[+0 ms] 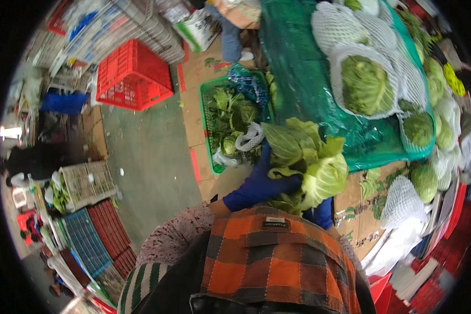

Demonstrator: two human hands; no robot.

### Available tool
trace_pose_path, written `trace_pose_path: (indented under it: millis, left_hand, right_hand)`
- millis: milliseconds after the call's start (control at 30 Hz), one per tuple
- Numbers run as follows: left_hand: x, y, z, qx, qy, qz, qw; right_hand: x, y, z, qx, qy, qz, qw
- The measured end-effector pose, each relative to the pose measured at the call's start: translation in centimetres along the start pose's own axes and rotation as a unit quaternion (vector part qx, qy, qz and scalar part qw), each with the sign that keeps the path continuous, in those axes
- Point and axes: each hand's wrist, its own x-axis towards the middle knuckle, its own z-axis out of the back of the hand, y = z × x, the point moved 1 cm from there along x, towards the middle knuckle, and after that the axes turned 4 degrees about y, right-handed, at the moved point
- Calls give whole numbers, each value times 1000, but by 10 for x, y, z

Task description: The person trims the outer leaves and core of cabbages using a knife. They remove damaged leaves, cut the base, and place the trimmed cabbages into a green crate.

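Both my hands wear blue gloves and are close in front of my checked apron (278, 251). A leafy green cabbage (325, 176) with loose, spread outer leaves is between them. My left hand (263, 186) grips its leaves from the left side. Below the cabbage on the right, my right hand (321, 214) is pressed against its underside, its fingers mostly hidden by leaves. Just past my left hand stands a green plastic crate (204, 117) of discarded-looking leaves, with a white foam net sleeve (250, 137) on top.
Cabbages in white foam nets (367, 86) lie on a green plastic sheet (294, 78) at the right. Loose leaves (371, 184) lie on cardboard (351, 200). A red plastic crate (135, 74) stands across the green floor (149, 145). Another person's leg (230, 39) shows at the top.
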Motion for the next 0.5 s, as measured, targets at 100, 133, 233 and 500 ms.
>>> trace_pose_path:
  millis: [100,133,233,500]
  left_hand:
    - [6,-6,56,2,-58,-48,997]
    - [10,-11,76,2,-79,-58,995]
    - [45,-13,147,-106,-152,33,982]
    - [74,48,266,209,-216,33,953]
  right_hand:
    - [61,14,-26,-359,63,116,924]
    - [90,17,-36,-426,66,157,889]
    - [189,15,-66,-56,51,-87,993]
    - [235,30,-81,115,-24,-241,963]
